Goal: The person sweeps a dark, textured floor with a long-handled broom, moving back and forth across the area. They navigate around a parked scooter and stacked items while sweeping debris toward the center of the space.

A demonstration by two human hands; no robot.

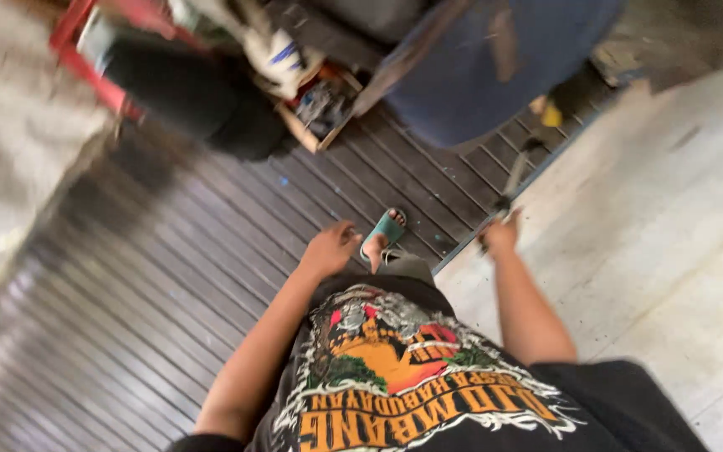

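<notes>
Okay, my right hand (501, 235) is clamped on a long, thin dark metal tool (515, 177) that points up over the pale concrete floor (671, 234). My left hand (328, 249) hangs loose and empty above the dark ribbed metal sheet (194, 251), near my teal rubber sandal (385, 231).

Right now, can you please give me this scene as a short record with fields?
left hand: empty, fingers loosely curled, hanging over the dark ribbed floor
right hand: closed on a thin dark tool, too blurred to identify
foot: in a teal sandal, on the ribbed floor
ahead: wooden box of small items, large blue object
right side: pale concrete floor
</notes>
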